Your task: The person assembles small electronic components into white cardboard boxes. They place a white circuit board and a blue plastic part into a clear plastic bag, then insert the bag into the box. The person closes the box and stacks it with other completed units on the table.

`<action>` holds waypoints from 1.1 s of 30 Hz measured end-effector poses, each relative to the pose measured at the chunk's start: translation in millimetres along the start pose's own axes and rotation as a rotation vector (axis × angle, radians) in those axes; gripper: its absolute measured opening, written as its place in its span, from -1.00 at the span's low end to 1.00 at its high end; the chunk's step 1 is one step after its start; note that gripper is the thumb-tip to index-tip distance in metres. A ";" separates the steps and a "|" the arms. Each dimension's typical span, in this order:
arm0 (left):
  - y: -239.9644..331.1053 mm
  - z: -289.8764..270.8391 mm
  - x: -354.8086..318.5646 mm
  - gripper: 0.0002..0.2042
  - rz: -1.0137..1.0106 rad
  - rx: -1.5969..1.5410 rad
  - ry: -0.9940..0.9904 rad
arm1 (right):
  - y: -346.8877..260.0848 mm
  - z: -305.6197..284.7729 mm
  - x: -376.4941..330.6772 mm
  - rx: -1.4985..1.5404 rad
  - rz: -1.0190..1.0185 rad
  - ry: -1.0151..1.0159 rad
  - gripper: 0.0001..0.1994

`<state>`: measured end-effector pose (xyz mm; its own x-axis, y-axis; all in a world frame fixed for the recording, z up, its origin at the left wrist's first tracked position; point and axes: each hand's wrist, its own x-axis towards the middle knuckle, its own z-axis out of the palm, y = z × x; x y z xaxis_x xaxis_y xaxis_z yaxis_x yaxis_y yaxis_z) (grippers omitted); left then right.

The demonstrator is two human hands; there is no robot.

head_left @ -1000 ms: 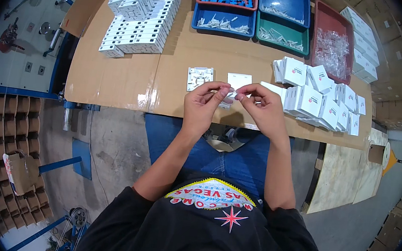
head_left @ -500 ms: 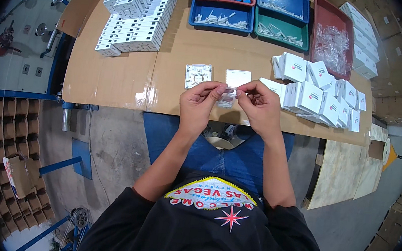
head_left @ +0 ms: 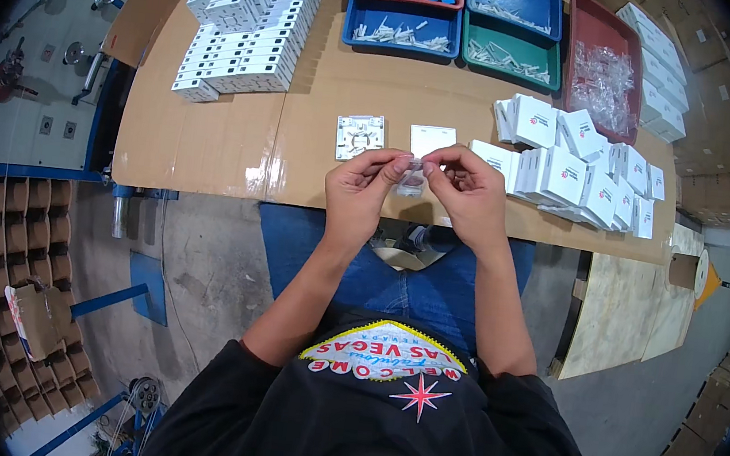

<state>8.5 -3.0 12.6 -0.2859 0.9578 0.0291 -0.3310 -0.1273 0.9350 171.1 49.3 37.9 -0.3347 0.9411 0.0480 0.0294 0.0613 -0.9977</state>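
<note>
Between my two hands, near the table's front edge, hangs a small clear plastic bag (head_left: 409,185). My left hand (head_left: 360,194) pinches the bag's top edge from the left. From the other side my right hand (head_left: 468,194) pinches the same edge with thumb and forefinger. Whatever lies inside the bag is too small to make out. Just beyond my left hand is an open white box body (head_left: 360,138) with moulded fittings. A flat white piece (head_left: 433,139) lies to its right, partly behind my fingers.
White boxes (head_left: 563,177) lie heaped at right; tall stacks of white units (head_left: 242,59) stand at back left. Along the back are a red tray of blue parts (head_left: 407,1), blue trays (head_left: 400,51) and a green tray (head_left: 512,77) of pale pieces, and a red tray of clear bags (head_left: 635,96).
The fingers of my right hand have shifted slightly left along the bag's top edge. The rest stays as it was.
</note>
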 end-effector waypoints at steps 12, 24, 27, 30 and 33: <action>7.0 -0.7 -1.3 -0.83 -0.016 0.056 -0.055 | 2.1 0.3 -0.2 0.019 0.025 0.021 -0.93; 7.3 0.4 -3.1 -0.83 0.030 0.040 -0.072 | -1.4 3.4 -1.6 0.012 0.027 0.022 -0.93; 8.5 0.6 -1.9 -0.83 0.043 0.052 -0.108 | -0.1 2.6 -1.9 0.039 0.012 0.003 -0.93; 6.2 -1.4 -0.4 -0.82 0.008 0.019 -0.090 | -4.6 3.9 -2.3 0.042 0.010 0.002 -0.92; 5.4 -3.2 1.5 -0.83 0.002 -0.034 -0.110 | -4.2 2.0 -2.8 0.042 -0.008 -0.024 -0.92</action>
<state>3.4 -3.0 16.5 -0.1865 0.9799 0.0714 -0.3615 -0.1360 0.9224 170.0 45.7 41.8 -0.3577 0.9322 0.0548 -0.0128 0.0538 -0.9985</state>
